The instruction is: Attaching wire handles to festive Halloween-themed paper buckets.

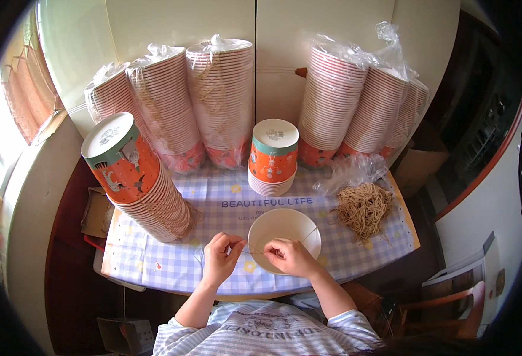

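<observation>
Right in front of me on the table stands an open white paper bucket (284,220), seen from above. A thin tan cord (252,252) runs between my two hands over its near left rim. My left hand (222,256) pinches one part of it, just left of the bucket. Above the bucket's opening, my right hand (289,256) has its fingers closed on the cord. Another stretch of thin cord shows at the bucket's right rim. To the right lies a tangled pile of tan cords (364,209).
Behind the bucket stands a short upside-down stack of orange and green paper buckets (274,157). A taller stack (131,178) leans at left. Plastic-wrapped bucket stacks (220,104) line the back. Crumpled clear plastic (353,173) touches the cord pile. A checked tablecloth (172,261) covers the table.
</observation>
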A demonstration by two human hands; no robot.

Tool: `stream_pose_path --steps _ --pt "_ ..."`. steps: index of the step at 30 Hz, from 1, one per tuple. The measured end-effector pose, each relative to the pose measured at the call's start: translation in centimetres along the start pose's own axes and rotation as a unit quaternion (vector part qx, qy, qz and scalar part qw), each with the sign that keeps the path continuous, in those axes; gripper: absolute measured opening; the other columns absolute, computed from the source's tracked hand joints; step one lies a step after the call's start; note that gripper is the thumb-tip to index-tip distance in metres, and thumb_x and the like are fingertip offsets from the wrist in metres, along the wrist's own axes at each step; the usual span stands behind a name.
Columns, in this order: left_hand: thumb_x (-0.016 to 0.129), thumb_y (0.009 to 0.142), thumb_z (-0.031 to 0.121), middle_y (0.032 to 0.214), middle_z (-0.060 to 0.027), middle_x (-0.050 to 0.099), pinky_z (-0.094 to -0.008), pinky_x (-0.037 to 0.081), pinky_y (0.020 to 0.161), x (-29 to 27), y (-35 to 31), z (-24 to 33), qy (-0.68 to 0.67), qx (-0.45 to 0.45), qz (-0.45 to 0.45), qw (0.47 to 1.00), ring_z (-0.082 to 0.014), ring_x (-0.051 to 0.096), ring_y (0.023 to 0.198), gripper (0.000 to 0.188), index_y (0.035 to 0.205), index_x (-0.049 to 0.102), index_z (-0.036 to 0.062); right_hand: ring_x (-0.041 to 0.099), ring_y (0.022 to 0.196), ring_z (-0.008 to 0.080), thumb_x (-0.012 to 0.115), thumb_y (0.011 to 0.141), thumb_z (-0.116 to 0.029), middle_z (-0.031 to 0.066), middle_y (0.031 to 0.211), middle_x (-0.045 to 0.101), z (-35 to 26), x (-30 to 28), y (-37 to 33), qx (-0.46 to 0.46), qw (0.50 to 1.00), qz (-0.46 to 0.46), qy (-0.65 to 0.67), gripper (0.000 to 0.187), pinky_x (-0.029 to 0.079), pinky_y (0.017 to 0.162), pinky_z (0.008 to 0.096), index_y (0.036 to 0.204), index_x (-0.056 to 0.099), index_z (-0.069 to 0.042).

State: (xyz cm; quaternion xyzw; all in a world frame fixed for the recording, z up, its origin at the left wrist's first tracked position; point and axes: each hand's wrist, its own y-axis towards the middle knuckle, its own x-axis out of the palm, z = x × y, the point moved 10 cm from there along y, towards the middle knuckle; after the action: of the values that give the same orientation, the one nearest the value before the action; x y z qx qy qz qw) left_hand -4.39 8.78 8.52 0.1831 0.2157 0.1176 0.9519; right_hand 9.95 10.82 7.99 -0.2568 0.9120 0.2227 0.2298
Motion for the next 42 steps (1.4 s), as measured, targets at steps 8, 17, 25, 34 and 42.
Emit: stream_pose_path --steps 8,17,25,34,42 --pt "0.064 0.074 0.004 0.062 -0.0059 0.051 -0.0238 0.038 0.047 0.1 -0.7 -1.8 -0.007 -0.025 0.023 0.999 -0.0123 0.048 0.050 0.006 0.075 0.059 0.0014 0.055 0.060 0.0134 0.061 0.073 -0.003 0.0057 0.069 0.057 -0.3 -0.2 -0.4 -0.032 0.999 0.006 0.002 0.006 0.043 0.052 0.0251 0.077 0.056 -0.001" --pt "0.066 0.072 0.007 0.070 -0.0062 0.055 -0.0240 0.041 0.051 0.2 -1.6 -3.2 0.002 -0.055 -0.037 0.998 -0.0148 0.053 0.062 0.010 0.079 0.060 0.0025 0.056 0.063 0.0163 0.057 0.079 -0.005 0.0069 0.071 0.057 -0.3 -0.8 -0.6 -0.012 0.998 0.042 0.054 0.004 0.044 0.055 0.0262 0.081 0.056 -0.002" --pt "0.069 0.065 0.009 0.088 -0.0038 0.059 -0.0323 0.044 0.068 1.4 -1.2 4.7 0.095 0.167 -0.039 0.981 -0.0222 0.053 0.078 0.023 0.087 0.062 0.0086 0.058 0.066 0.0213 0.057 0.079 -0.005 0.0087 0.075 0.058 -1.0 -1.1 -0.4 -0.018 0.998 0.052 0.026 0.005 0.045 0.058 0.0291 0.082 0.056 -0.002" --pt "0.069 0.064 0.006 0.079 -0.0016 0.058 -0.0304 0.043 0.065 2.8 -1.4 4.1 0.087 0.179 -0.059 0.978 -0.0206 0.051 0.072 0.013 0.074 0.061 0.0096 0.058 0.071 0.0146 0.056 0.082 -0.003 0.0075 0.075 0.058 0.2 -0.9 -0.8 0.002 0.991 0.065 0.120 0.023 0.045 0.065 0.0260 0.101 0.044 -0.002" --pt "0.069 0.063 0.003 0.077 -0.0014 0.056 -0.0306 0.042 0.062 1.1 -1.6 3.3 0.114 0.171 -0.018 0.978 -0.0206 0.050 0.070 0.015 0.073 0.061 0.0096 0.055 0.070 0.0118 0.058 0.081 -0.004 0.0057 0.075 0.057 0.7 -2.7 -1.8 0.001 0.978 0.132 0.163 0.020 0.043 0.068 0.0239 0.096 0.045 -0.002"
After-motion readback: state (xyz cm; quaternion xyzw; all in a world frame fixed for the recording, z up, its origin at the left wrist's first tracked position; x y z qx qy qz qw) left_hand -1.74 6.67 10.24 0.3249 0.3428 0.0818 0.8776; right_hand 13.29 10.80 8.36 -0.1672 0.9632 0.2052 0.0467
